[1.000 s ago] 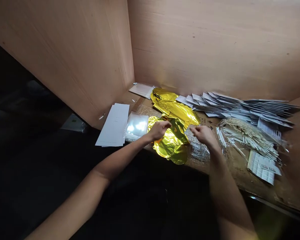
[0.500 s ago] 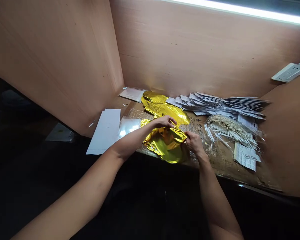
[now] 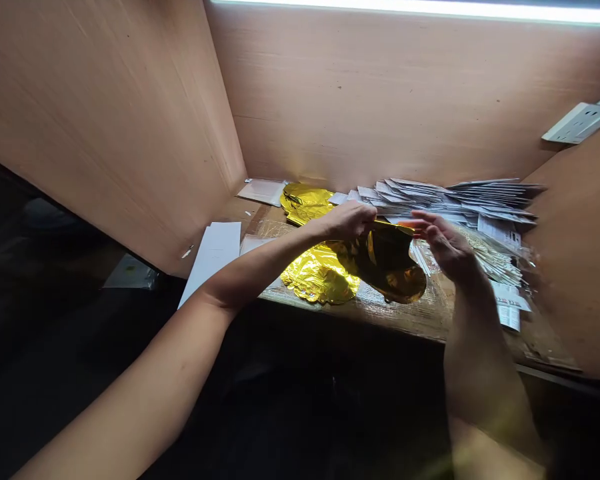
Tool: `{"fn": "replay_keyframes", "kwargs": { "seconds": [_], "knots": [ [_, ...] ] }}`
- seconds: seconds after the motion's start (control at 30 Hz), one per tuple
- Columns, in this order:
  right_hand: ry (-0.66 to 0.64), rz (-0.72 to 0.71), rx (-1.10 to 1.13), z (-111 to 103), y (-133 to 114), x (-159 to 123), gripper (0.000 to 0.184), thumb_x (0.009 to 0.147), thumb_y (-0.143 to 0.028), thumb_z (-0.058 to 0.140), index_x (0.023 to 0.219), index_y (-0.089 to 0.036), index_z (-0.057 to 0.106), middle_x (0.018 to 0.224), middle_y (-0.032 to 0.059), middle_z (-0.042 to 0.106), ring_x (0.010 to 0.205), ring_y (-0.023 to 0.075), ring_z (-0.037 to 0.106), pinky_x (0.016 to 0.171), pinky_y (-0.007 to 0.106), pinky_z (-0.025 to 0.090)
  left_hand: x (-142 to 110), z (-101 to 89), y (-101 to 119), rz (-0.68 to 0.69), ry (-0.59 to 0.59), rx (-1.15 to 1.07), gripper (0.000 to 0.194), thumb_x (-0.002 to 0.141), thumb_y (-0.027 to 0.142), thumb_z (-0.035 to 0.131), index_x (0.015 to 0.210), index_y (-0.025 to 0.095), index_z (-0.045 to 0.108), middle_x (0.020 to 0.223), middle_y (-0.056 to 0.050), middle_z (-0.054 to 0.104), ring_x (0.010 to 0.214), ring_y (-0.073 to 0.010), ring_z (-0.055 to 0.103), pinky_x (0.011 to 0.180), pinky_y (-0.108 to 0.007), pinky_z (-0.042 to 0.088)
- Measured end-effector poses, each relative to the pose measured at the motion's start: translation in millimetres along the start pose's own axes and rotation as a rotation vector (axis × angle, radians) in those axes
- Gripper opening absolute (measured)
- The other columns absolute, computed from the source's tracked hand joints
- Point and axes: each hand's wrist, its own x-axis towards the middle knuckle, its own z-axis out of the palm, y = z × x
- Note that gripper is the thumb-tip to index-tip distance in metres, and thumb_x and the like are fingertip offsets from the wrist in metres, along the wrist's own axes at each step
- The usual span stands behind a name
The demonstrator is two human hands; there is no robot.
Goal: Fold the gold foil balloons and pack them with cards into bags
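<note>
A flat gold foil balloon [image 3: 393, 263] hangs above the front of the worktop, its dark reflective side towards me. My left hand [image 3: 354, 220] is closed on its upper left edge. Beside the balloon's upper right corner is my right hand [image 3: 447, 247], its fingers stretched out and apart; whether the fingertips touch the foil is hard to tell. Under and left of the held balloon lies a gold foil piece with a scalloped edge [image 3: 323, 277]. Behind my left wrist, more folded gold foil [image 3: 307, 200] rests against the back.
White cards [image 3: 213, 253] lie at the left, and a clear plastic packet [image 3: 264, 191] in the back corner. Envelopes [image 3: 430, 200] are fanned along the back wall. White sticks [image 3: 500, 263] and printed sheets [image 3: 509, 307] lie at the right. A power strip [image 3: 580, 123] hangs on the wall.
The balloon has been lifted and moved right, uncovering the scalloped foil. My left hand has risen and moved right. My right hand has moved up and right, its fingers opening.
</note>
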Motion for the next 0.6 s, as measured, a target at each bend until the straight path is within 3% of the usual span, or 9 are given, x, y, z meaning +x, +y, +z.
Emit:
{"fn": "replay_keyframes", "kwargs": {
  "seconds": [0.07, 0.17, 0.3, 0.4, 0.5, 0.6],
  "knots": [
    [-0.015, -0.115, -0.167, -3.3, -20.0, -12.5, 0.054, 0.092, -0.043, 0.075, 0.141, -0.025, 0.063, 0.129, 0.0111, 0.075, 0.117, 0.0313, 0.070, 0.104, 0.051, 0.051, -18.5, -2.6, 22.2, 0.062, 0.064, 0.120, 0.023, 0.099, 0.015, 0.048, 0.101, 0.013, 0.071, 0.086, -0.009, 0.070, 0.079, -0.0199, 0.063, 0.080, -0.036, 0.044],
    [-0.032, -0.246, -0.531, 25.9, -35.1, -54.4, 0.011, 0.097, -0.028, 0.071, 0.108, -0.026, 0.073, 0.112, 0.0086, 0.079, 0.112, 0.0317, 0.072, 0.113, 0.056, 0.042, -73.3, 19.1, 48.6, 0.157, 0.097, 0.256, 0.033, 0.106, 0.016, 0.036, 0.105, 0.015, 0.070, 0.099, -0.012, 0.074, 0.092, -0.0230, 0.068, 0.093, -0.042, 0.045],
    [-0.173, -0.415, -0.600, 95.5, -10.1, -129.1, 0.022, 0.104, -0.012, 0.056, 0.106, -0.026, 0.072, 0.128, 0.0081, 0.079, 0.129, 0.0277, 0.070, 0.114, 0.050, 0.041, -163.9, 90.4, 55.2, 0.180, 0.123, 0.224, 0.031, 0.110, 0.021, 0.040, 0.117, 0.020, 0.071, 0.128, -0.011, 0.075, 0.125, -0.0231, 0.067, 0.103, -0.039, 0.046],
    [-0.205, -0.424, -0.520, 138.2, 23.1, -172.6, 0.026, 0.106, -0.011, 0.051, 0.104, -0.026, 0.073, 0.132, 0.0074, 0.078, 0.134, 0.0260, 0.068, 0.113, 0.047, 0.044, -213.5, 141.5, 48.5, 0.149, 0.126, 0.214, 0.029, 0.109, 0.019, 0.044, 0.116, 0.021, 0.072, 0.136, -0.008, 0.074, 0.132, -0.0220, 0.065, 0.104, -0.038, 0.048],
    [-0.206, -0.315, -0.435, 160.8, 41.9, -193.3, 0.026, 0.107, -0.014, 0.051, 0.103, -0.026, 0.074, 0.127, 0.0068, 0.080, 0.128, 0.0262, 0.072, 0.110, 0.048, 0.046, -231.5, 164.7, 42.5, 0.125, 0.069, 0.160, 0.027, 0.109, 0.019, 0.046, 0.118, 0.021, 0.071, 0.136, -0.008, 0.074, 0.133, -0.0222, 0.065, 0.105, -0.039, 0.049],
    [-0.031, -0.094, -0.403, 166.8, 43.5, -187.0, 0.023, 0.107, -0.024, 0.051, 0.103, -0.024, 0.073, 0.105, 0.0091, 0.083, 0.101, 0.0271, 0.078, 0.094, 0.045, 0.051, -212.9, 163.0, 37.6, -0.020, -0.016, 0.085, 0.030, 0.109, 0.023, 0.042, 0.114, 0.019, 0.071, 0.115, -0.011, 0.078, 0.114, -0.0238, 0.071, 0.097, -0.040, 0.051]
  ]
}}
